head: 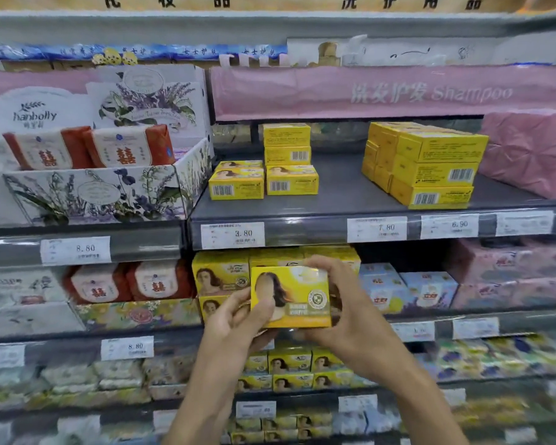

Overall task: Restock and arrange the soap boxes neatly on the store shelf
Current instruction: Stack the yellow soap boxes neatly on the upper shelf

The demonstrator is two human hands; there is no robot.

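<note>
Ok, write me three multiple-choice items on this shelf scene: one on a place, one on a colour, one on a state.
1. Where is the held soap box? A. between both hands, in front of the shelves; B. lying on the floor; C. in a basket.
2. Its main colour? A. red; B. blue; C. yellow.
3. The grey shelf above the 3.80 tag is: A. packed full; B. partly stocked, with bare gaps; C. wholly empty.

Answers: 1 A, the left hand and right hand grip its sides. 2 C, its front is yellow. 3 B, bare shelf shows between the left yellow stack and the right yellow stack.
</note>
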